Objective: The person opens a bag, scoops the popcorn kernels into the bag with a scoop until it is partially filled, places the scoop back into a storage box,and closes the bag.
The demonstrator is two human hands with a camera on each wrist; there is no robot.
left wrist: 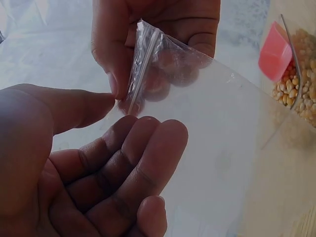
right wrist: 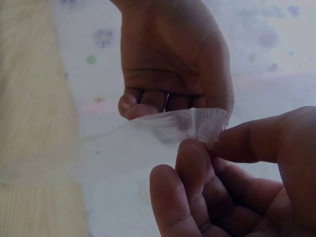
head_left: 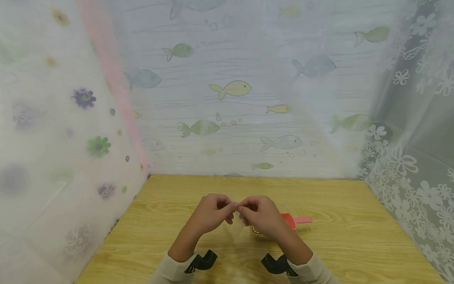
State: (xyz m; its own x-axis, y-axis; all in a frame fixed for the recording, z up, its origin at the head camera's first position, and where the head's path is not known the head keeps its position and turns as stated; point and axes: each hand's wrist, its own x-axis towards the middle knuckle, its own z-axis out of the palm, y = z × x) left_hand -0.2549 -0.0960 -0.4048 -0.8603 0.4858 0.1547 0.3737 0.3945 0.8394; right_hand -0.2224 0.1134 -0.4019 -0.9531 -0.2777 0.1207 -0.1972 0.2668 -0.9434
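Landmark: plastic bag (left wrist: 207,128). Passage for you: tabletop (head_left: 163,213), beyond bag and far left of it. Obstacles right of bag: kernel container (head_left: 256,232), scoop (head_left: 291,221).

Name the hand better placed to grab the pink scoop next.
Probably the right hand: in the head view it is beside the pink scoop, whose handle points right, while the left hand is farther off. Both pinch the clear bag, so the right would need to let go first.

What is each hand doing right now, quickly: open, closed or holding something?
Left hand: holding, pinching the clear plastic bag near its edge.
Right hand: holding, pinching the same bag.
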